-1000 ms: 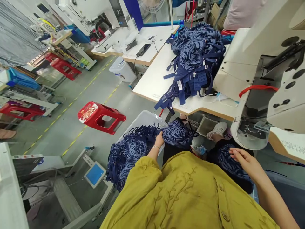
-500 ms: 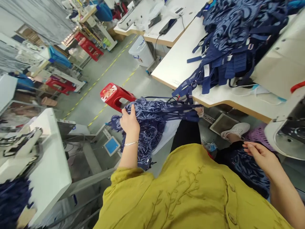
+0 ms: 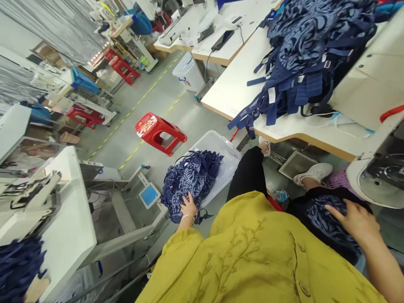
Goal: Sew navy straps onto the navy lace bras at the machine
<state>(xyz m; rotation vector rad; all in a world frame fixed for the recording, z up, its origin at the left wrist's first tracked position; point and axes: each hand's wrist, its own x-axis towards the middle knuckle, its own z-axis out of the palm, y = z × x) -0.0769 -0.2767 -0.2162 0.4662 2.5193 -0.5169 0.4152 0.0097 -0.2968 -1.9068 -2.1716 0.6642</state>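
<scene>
My left hand (image 3: 188, 207) lies with spread fingers on a heap of navy patterned bras (image 3: 192, 172), in the head view left of centre. The heap fills one end of a clear plastic bin (image 3: 229, 153) beside my leg; a strap hangs over the near side. My right hand (image 3: 361, 221) rests at a navy patterned piece (image 3: 326, 214) on my right thigh, thumb apart from the fingers. Its fingertips partly overlap the fabric, and I see nothing lifted in it. A bigger pile of navy bras (image 3: 306, 54) with straps and white labels covers part of the sewing table (image 3: 227, 92).
A sewing machine (image 3: 381, 168) stands close at the right. A red stool (image 3: 160, 134) is on the floor beyond the bin. At left is another machine table (image 3: 77, 210) with navy fabric (image 3: 20, 265). A phone (image 3: 222, 40) lies on the far table. A pedal (image 3: 296, 164) is below.
My left hand carried a bra from my lap leftward and laid it on the heap in the bin; its fingers are now spread. My right hand moved down onto the piece on my thigh.
</scene>
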